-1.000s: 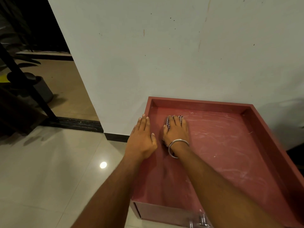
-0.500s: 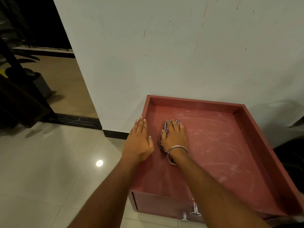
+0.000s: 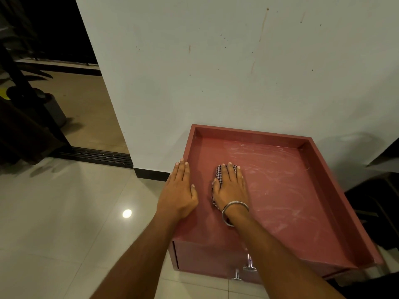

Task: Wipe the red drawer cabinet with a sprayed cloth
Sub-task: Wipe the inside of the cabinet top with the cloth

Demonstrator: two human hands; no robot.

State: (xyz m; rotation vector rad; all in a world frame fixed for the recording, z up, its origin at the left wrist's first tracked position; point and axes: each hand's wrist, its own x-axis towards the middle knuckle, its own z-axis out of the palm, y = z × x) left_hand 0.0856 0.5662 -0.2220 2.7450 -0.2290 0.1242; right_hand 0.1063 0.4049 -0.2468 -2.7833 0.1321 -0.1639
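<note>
The red drawer cabinet (image 3: pixel 291 197) stands against a white wall, its recessed top streaked with pale smears on the right half. My right hand (image 3: pixel 230 187), with a metal bangle at the wrist, presses flat on a checked cloth (image 3: pixel 218 172) on the left part of the top; only the cloth's edges show around the fingers. My left hand (image 3: pixel 179 190) lies flat with fingers together on the cabinet's left rim, holding nothing. Metal drawer handles (image 3: pixel 248 267) stick out of the cabinet's front below my right forearm.
The white wall (image 3: pixel 237 72) rises right behind the cabinet. Glossy pale floor tiles (image 3: pixel 64 223) spread to the left. A doorway with a black sliding track (image 3: pixel 95 156) opens at the far left, with dark objects beyond. A dark shape stands at the right edge.
My right hand has dragged the cloth toward me along the left part of the top. My left hand stayed on the left rim. The view shifted slightly.
</note>
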